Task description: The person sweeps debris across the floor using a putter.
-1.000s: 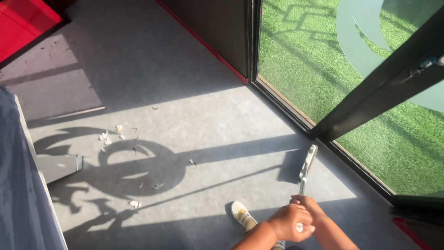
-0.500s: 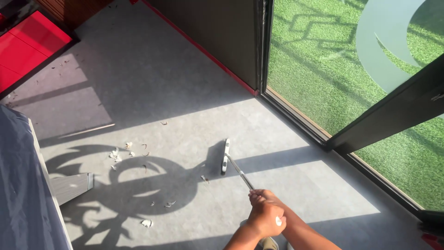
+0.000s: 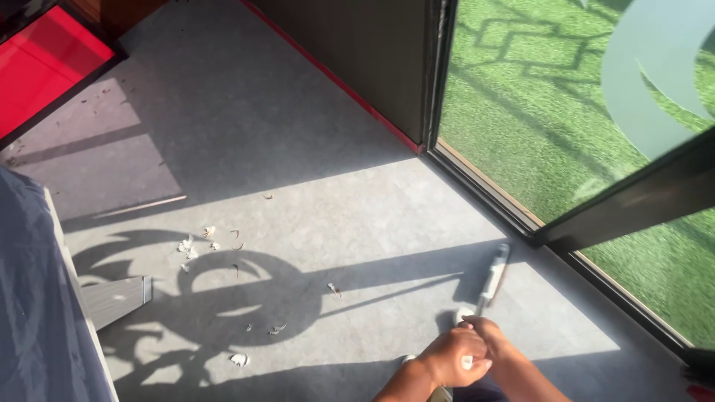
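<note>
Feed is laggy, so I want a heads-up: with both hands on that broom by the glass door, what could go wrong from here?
1. The broom head sits close to the glass door; a wide stroke might knock the frame.
2. The debris lies scattered far left, partly in shadow, so small bits could be missed.
3. Left hand and right hand grip close together, perhaps limiting control.

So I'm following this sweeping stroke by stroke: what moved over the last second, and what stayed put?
The brush head swung left toward the middle of the floor half a second ago, then came back right, near the glass door's track. Both hands, left and right, kept their grip on the handle throughout. The pale scraps on the grey floor lie where they were.
</note>
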